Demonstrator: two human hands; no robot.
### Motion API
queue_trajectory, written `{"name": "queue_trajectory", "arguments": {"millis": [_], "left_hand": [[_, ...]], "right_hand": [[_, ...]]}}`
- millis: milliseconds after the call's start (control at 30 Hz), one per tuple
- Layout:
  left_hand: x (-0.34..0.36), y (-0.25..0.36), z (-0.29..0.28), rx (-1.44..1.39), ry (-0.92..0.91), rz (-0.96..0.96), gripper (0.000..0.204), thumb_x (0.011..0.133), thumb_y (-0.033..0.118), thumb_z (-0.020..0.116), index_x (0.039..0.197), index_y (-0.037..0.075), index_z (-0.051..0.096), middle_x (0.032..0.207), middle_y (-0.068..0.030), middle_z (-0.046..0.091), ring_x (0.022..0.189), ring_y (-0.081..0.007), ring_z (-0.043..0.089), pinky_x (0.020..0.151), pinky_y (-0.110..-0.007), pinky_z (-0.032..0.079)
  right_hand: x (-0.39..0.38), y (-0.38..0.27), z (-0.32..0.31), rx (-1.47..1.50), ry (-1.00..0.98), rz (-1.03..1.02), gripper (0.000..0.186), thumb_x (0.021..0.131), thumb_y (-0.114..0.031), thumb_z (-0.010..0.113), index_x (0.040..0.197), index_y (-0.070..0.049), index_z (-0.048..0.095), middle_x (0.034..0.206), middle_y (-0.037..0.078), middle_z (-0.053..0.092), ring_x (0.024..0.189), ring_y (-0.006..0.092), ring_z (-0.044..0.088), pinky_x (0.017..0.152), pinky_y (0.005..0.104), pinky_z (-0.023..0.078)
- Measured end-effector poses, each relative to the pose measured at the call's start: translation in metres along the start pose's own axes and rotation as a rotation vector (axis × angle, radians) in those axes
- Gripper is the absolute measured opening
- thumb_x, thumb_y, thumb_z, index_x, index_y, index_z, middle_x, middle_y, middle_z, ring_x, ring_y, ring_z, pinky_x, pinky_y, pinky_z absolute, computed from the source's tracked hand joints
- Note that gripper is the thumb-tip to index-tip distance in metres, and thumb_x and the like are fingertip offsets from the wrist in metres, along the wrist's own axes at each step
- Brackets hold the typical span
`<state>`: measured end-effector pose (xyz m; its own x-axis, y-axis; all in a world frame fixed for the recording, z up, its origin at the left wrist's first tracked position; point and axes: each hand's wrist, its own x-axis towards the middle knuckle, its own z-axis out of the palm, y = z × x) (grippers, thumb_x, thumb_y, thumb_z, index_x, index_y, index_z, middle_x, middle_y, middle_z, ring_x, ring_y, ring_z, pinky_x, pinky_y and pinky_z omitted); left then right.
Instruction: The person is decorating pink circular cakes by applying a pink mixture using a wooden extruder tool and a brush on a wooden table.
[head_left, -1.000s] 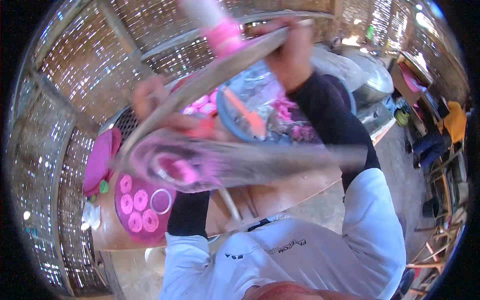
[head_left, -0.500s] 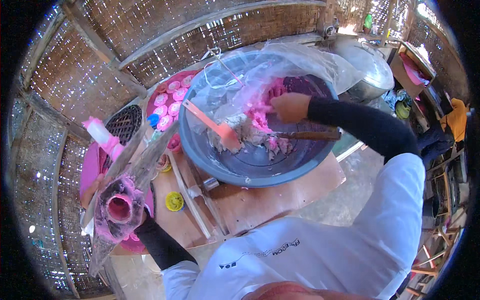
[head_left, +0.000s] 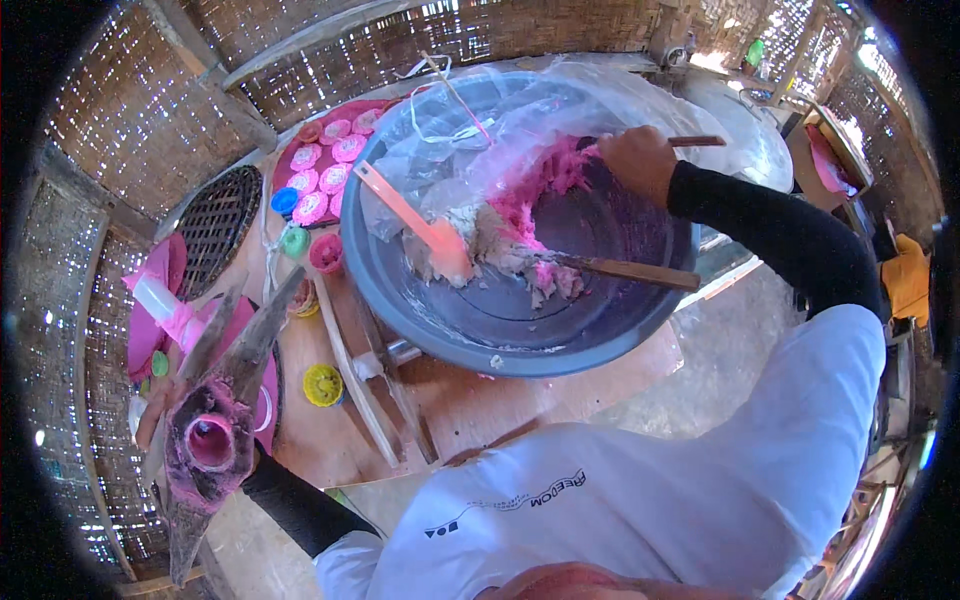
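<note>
**Pink dough in the basin, mould in our left hand**

We hold a long, pointed wooden mould in our left hand; only a little of this hand shows beside the mould, so we cannot tell how the fingers close, but it carries the mould. Its round hollow is stained pink and looks empty now.

Our right hand is inside the big grey basin, closed around a thin wooden stick, just above the pink dough. The dough lies at the far side of the basin, partly under a clear plastic sheet, with an orange scraper and a second wooden tool resting in it.

We judge the work as partly done: several pink pieces already sit on the red tray behind the basin, and much dough is left to shape.
</note>
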<state>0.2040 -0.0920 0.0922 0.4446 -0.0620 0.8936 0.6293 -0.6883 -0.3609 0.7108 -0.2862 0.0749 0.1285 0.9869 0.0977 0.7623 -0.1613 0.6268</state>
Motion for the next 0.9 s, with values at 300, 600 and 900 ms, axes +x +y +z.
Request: {"name": "queue_trajectory", "arguments": {"millis": [300,600,900], "left_hand": [[-0.074,-0.039,-0.006,-0.422,-0.168,-0.798,0.023,0.078,0.013,0.053,0.098,0.001,0.051,0.094,-0.0127,0.055,0.086,-0.0226,0.054,0.077,-0.035,0.046],[-0.035,0.017,0.010,-0.321,0.028,-0.744,0.024,0.073,0.000,0.057,0.093,0.001,0.045,0.084,-0.0155,0.056,0.079,-0.0232,0.057,0.072,-0.030,0.051],[-0.031,-0.013,0.003,-0.699,-0.247,-1.433,0.022,0.076,0.017,0.058,0.093,0.004,0.052,0.088,-0.0110,0.053,0.083,-0.0222,0.053,0.074,-0.031,0.044]], "right_hand": [[0.020,-0.002,0.031,0.032,0.030,0.088,0.012,0.071,-0.012,0.051,0.069,-0.003,0.059,0.063,0.013,0.059,0.061,0.0235,0.061,0.048,0.0352,0.046],[0.015,-0.004,0.013,0.163,-0.184,-0.142,0.013,0.070,-0.013,0.052,0.067,-0.006,0.062,0.066,0.014,0.060,0.063,0.0273,0.061,0.054,0.0391,0.048],[0.032,-0.013,0.040,0.159,-0.132,-0.088,0.012,0.068,-0.012,0.052,0.065,-0.004,0.061,0.063,0.015,0.059,0.062,0.0287,0.061,0.054,0.0399,0.048]]}}
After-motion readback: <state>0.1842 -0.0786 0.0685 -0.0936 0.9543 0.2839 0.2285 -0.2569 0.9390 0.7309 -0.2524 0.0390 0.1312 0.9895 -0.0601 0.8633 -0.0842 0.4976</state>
